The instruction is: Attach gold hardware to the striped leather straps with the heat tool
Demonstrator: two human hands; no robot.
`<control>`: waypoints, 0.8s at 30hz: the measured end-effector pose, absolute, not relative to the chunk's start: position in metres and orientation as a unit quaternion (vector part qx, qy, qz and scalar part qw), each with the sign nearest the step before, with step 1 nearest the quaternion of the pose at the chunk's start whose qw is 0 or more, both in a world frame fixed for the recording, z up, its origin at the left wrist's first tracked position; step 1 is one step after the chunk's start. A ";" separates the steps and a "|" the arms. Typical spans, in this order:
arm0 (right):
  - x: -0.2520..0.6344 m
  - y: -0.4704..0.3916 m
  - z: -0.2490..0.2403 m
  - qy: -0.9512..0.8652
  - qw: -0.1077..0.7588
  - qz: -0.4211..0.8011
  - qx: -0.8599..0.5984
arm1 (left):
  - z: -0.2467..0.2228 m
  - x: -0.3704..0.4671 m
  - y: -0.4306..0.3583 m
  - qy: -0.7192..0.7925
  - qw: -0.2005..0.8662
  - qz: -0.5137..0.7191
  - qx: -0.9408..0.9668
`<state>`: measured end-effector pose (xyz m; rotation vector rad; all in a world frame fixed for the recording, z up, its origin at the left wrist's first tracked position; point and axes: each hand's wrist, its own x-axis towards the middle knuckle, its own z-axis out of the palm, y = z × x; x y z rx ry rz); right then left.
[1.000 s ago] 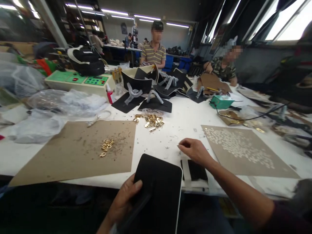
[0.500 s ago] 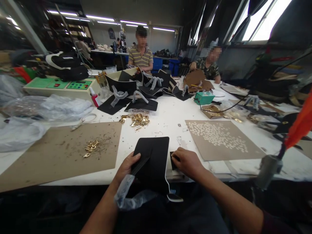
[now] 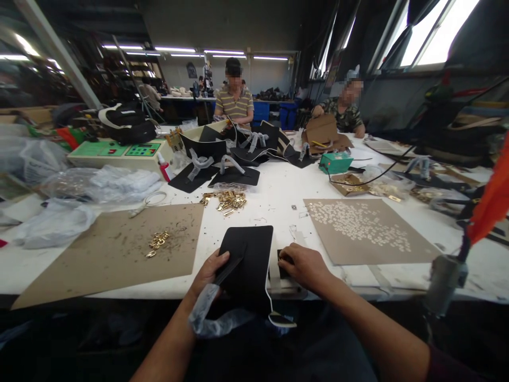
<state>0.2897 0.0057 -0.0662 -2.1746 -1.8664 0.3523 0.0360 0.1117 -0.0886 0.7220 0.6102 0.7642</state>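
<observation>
My left hand grips the left edge of a black leather-like panel, thumb on top. A strap lies across the panel, and a handle wrapped in clear plastic hangs from it toward my lap. The panel has a pale edge and a curled lower corner. To its right, my right hand is closed in a pinch over a small dark piece at the table's front edge. Whatever sits between those fingertips is too small to make out.
Gold metal fittings lie in a small heap on the left cardboard sheet and in a pile farther back. Small pale pieces cover the right sheet. Black panels and a green box stand beyond. Two people sit opposite.
The view has shifted slightly, so the background sits a little lower and farther right. The black panel has edged slightly left, away from my right hand. Both hands keep their grips.
</observation>
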 end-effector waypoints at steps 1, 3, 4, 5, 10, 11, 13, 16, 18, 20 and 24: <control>0.291 0.005 -0.069 -0.636 0.146 0.127 -0.747 | -0.089 0.036 0.112 0.285 0.822 0.358 0.338; 0.294 0.003 -0.074 -0.628 0.180 0.140 -0.744 | -0.091 0.036 0.112 0.284 0.825 0.361 0.329; 0.295 0.002 -0.075 -0.628 0.192 0.145 -0.740 | -0.091 0.035 0.112 0.283 0.826 0.366 0.323; 0.295 0.001 -0.076 -0.631 0.202 0.147 -0.734 | -0.091 0.035 0.112 0.283 0.827 0.368 0.318; 0.297 0.000 -0.081 -0.672 0.213 0.153 -0.693 | -0.094 0.032 0.110 0.259 0.838 0.362 0.315; 0.297 0.001 -0.083 -0.675 0.212 0.156 -0.689 | -0.095 0.031 0.109 0.248 0.841 0.361 0.317; 0.299 0.002 -0.088 -0.672 0.212 0.169 -0.689 | -0.096 0.030 0.109 0.227 0.844 0.363 0.324; 0.303 0.005 -0.096 -0.666 0.217 0.205 -0.683 | -0.096 0.028 0.108 0.212 0.839 0.369 0.338; 0.307 0.007 -0.100 -0.667 0.212 0.226 -0.677 | -0.094 0.027 0.107 0.207 0.837 0.370 0.346; 0.310 0.009 -0.103 -0.669 0.204 0.237 -0.674 | -0.094 0.026 0.106 0.199 0.836 0.369 0.354; 0.309 0.010 -0.108 -0.670 0.184 0.247 -0.676 | -0.099 0.025 0.107 0.188 0.830 0.370 0.373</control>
